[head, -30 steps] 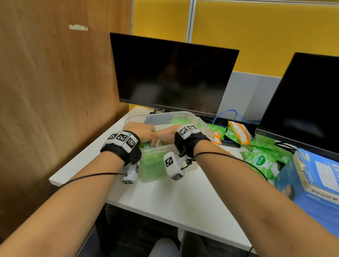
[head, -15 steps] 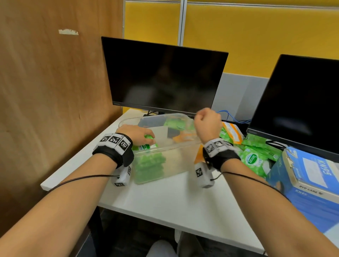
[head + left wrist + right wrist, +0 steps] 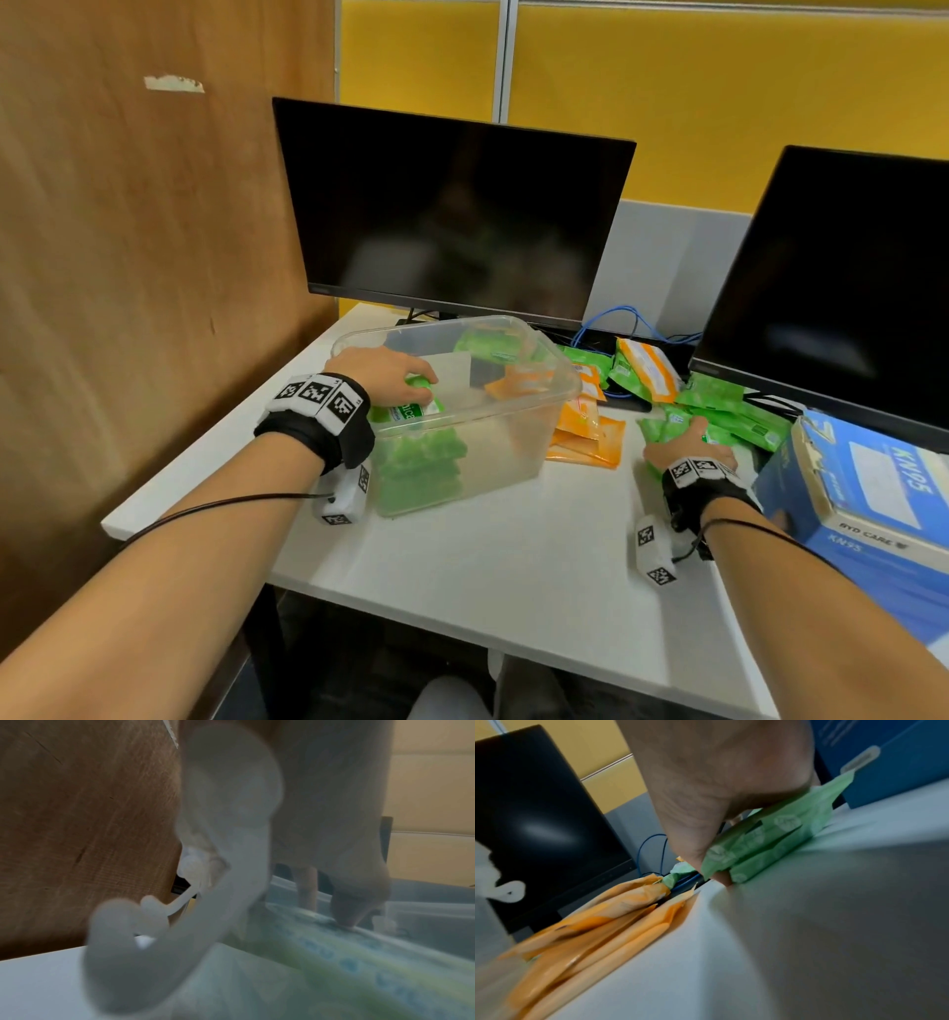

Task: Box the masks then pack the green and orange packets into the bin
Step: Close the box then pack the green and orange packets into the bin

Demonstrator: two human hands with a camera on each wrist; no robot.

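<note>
- Your left hand (image 3: pixel 382 377) curls over a green packet (image 3: pixel 411 408) at the near left rim of the clear bin (image 3: pixel 518 437), probably to steady the stack of green packets standing under it while you fetch more.
- Your right hand (image 3: pixel 685 447) closes on green packets (image 3: pixel 667 426) lying on the worktop (image 3: pixel 513 555), to the right of the bin and just left of the blue KN95 mask box (image 3: pixel 873 509).
- More green packets and some orange packets (image 3: pixel 585 437) lie loose between the bin and the right monitor (image 3: pixel 842 288); I judge packing partly done.
- The right wrist view shows what the head view hides: the thumb and fingers (image 3: pixel 700 850) pinch two stacked green packets.
- The left wrist view is blurred; it shows only a fingertip (image 3: pixel 349 920) pressing the packet's top.
</note>
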